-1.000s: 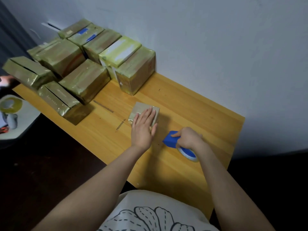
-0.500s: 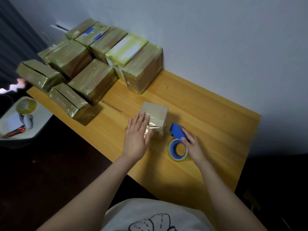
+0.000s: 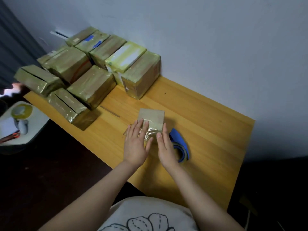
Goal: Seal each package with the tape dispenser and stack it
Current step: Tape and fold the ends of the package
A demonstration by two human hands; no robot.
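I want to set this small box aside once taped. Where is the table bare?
Bare wood lies right of the tape dispenser, out to the right edge of the table, and between the small box and the wrapped packages, which crowd the left end.

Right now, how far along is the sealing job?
Done: many taped boxes sit stacked by the wall. In hand: the left hand and right hand press tape flat on the small box, with the dispenser lying beside it on the table. Left: finish this box and stack it.
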